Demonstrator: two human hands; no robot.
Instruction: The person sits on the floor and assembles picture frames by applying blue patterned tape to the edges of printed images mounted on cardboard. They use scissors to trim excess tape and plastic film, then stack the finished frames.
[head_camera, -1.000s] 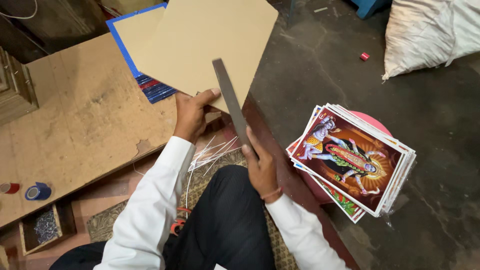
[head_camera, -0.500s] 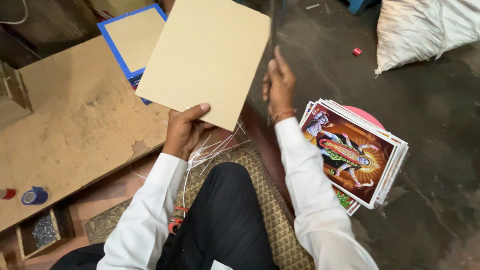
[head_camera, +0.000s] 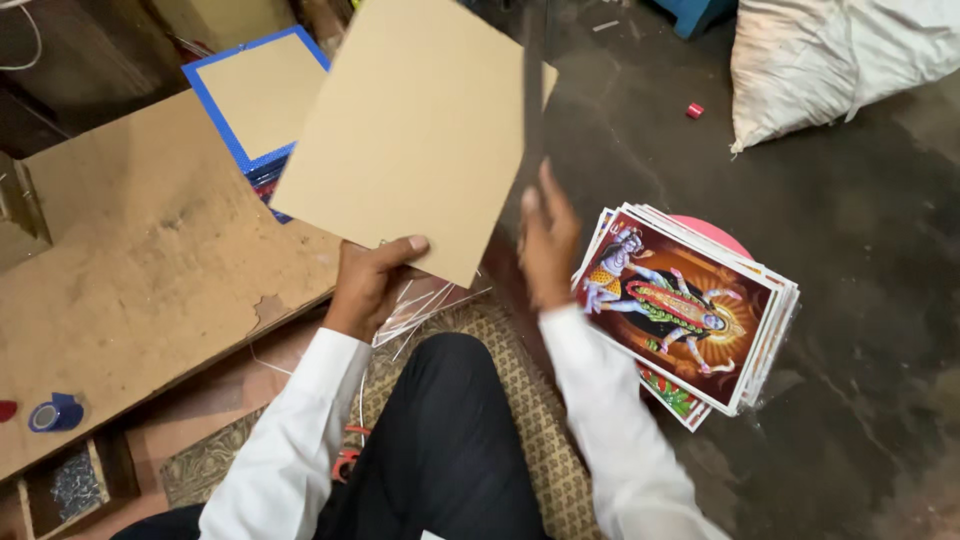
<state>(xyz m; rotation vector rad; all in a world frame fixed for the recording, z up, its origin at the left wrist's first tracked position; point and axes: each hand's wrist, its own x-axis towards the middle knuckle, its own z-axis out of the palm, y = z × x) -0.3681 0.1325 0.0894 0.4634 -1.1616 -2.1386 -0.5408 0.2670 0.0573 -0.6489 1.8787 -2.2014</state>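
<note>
My left hand (head_camera: 372, 277) grips the lower corner of a plain tan board (head_camera: 415, 130) and holds it up, tilted, over the floor. My right hand (head_camera: 547, 240) is blurred and holds a long dark flat strip (head_camera: 533, 90) upright along the board's right edge. A stack of colourful printed pictures (head_camera: 690, 310) lies just right of my right hand on a pink round stool.
A big worn cardboard sheet (head_camera: 130, 260) covers the floor at left, with a blue-framed board (head_camera: 255, 95) beyond it. A blue tape roll (head_camera: 52, 412) and a small box of nails (head_camera: 70, 490) sit at lower left. A white sack (head_camera: 840, 60) lies at upper right.
My right hand has swung the dark strip from the board's front up to its right edge. The board has shifted slightly and fills more of the view.
</note>
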